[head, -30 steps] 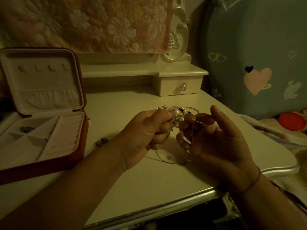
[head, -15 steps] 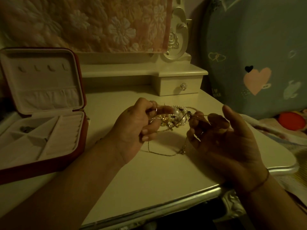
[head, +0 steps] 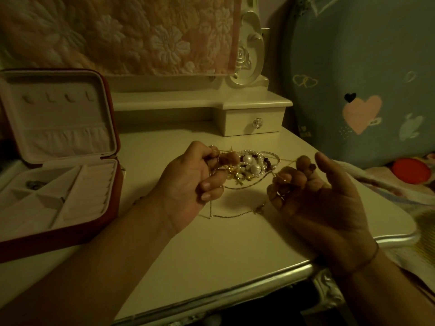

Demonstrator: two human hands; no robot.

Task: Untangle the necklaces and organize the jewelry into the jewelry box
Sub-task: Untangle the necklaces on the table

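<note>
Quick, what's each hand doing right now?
Left hand: pinching a thin chain, beside the jewelry tangle.
Right hand: fingers curled on the same chain, apparently.

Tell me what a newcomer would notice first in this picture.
The left hand and right hand each grip a thin gold chain over the middle of the table. Between them lies a tangled pile of pearls and beads. An open red jewelry box stands at the left.

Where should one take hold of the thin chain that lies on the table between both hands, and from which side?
Pinch the thin chain from above at its slack middle stretch, beside the small pendant. That part lies flat and free on the table, clear of the tangled pile.
</note>
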